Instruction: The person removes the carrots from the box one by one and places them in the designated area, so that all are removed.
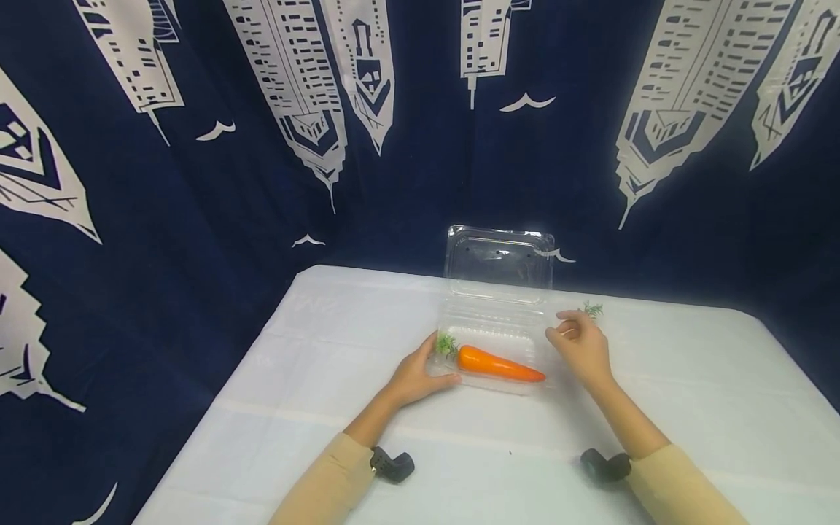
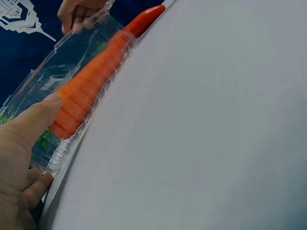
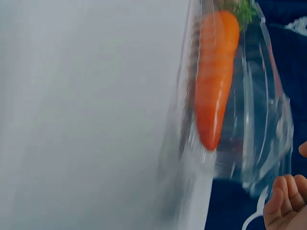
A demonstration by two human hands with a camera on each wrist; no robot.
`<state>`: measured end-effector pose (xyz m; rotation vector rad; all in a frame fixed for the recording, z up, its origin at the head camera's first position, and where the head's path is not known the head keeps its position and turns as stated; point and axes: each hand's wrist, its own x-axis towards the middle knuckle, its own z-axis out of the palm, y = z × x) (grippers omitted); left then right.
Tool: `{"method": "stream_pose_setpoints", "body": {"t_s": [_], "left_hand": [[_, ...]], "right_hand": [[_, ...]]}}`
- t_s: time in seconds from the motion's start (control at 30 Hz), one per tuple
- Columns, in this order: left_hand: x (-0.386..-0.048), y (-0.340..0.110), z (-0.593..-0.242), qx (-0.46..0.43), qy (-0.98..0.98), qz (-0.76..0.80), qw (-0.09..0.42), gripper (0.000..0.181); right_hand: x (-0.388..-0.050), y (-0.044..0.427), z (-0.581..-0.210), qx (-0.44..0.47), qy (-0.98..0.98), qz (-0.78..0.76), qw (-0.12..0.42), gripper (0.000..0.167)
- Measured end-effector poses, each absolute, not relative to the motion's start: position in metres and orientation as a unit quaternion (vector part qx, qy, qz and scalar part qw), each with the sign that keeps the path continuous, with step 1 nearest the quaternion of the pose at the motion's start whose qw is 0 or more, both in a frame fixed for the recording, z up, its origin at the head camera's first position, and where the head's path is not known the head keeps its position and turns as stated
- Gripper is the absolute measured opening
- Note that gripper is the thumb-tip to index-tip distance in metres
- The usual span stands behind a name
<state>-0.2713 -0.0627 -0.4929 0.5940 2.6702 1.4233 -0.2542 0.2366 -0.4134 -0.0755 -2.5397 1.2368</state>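
A clear plastic clamshell container lies on the table, its lid raised at the back. Inside it rests an orange carrot, tip to the right, with green leaves at its thick end. My left hand grips the container's left end; in the left wrist view the thumb lies over the near side. Beside the container's right end hovers my right hand, fingers loosely curled, nothing visible between them. The right wrist view shows these fingers apart from the container.
A small green sprig shows just behind my right hand. The white-covered table ends at a dark blue curtain printed with white buildings. Dark wrist devices sit at both sleeves.
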Motion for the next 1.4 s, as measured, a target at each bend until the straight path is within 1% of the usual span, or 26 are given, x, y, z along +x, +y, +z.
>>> {"method": "stream_pose_setpoints", "body": {"t_s": [0.07, 0.17, 0.37, 0.63, 0.87, 1.13, 1.4], "left_hand": [[-0.272, -0.063, -0.493, 0.194, 0.865, 0.462, 0.028, 0.101], [-0.273, -0.063, -0.494, 0.195, 0.864, 0.464, 0.027, 0.1], [-0.273, -0.063, -0.495, 0.199, 0.861, 0.467, 0.027, 0.1], [-0.272, -0.063, -0.493, 0.196, 0.864, 0.463, 0.029, 0.1], [-0.272, -0.063, -0.493, 0.193, 0.863, 0.465, 0.028, 0.099], [-0.272, -0.063, -0.492, 0.193, 0.867, 0.459, 0.023, 0.099], [-0.272, -0.063, -0.493, 0.185, 0.87, 0.456, 0.028, 0.1]], "right_hand": [[-0.255, 0.229, -0.412, 0.005, -0.886, 0.434, 0.163, 0.036], [-0.254, 0.219, -0.41, 0.037, -0.885, 0.442, 0.144, 0.036], [-0.257, 0.203, -0.413, 0.062, -0.896, 0.428, 0.099, 0.035], [-0.262, 0.19, -0.421, 0.113, -0.89, 0.434, 0.084, 0.03], [-0.265, 0.181, -0.424, 0.139, -0.89, 0.431, 0.053, 0.031], [-0.271, 0.173, -0.428, 0.189, -0.901, 0.39, 0.004, 0.033], [-0.276, 0.172, -0.434, 0.192, -0.911, 0.365, -0.023, 0.039]]}}
